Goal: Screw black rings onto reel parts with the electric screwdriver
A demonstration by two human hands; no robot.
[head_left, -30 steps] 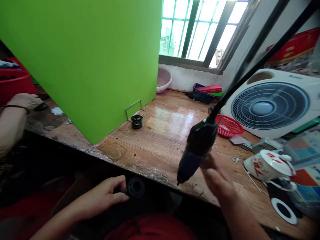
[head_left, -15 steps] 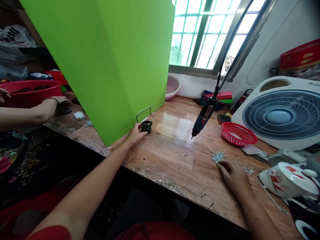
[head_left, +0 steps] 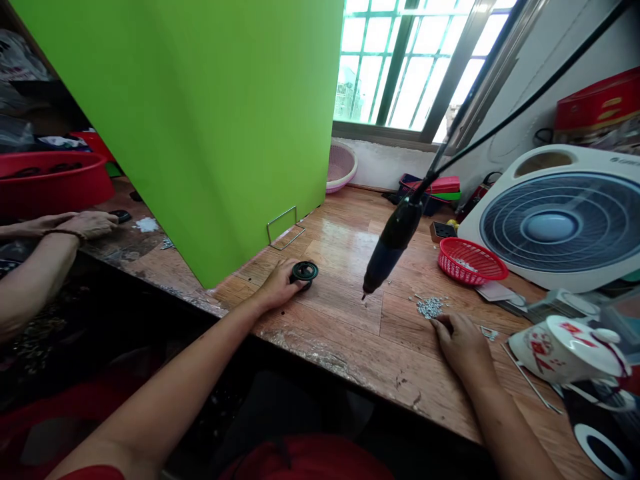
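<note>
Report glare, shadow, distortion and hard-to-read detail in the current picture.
Head view, back: the window is blown out nearly white, and pale glare lies on the tabletop; head view, below the tabletop's front edge: deep shadow swallows detail; head view, right side: the fan looks stretched; head view, by the right hand: the small metal pieces are hard to tell apart.

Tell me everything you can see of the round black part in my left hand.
The round black part looks like plastic, with a wide ring-shaped rim on top and inner detail too small to make out. It is roughly upright, held from its left side by your left hand, over the tabletop, nearer you than the bent wire frame. Whether it touches the wood is unclear.
</note>
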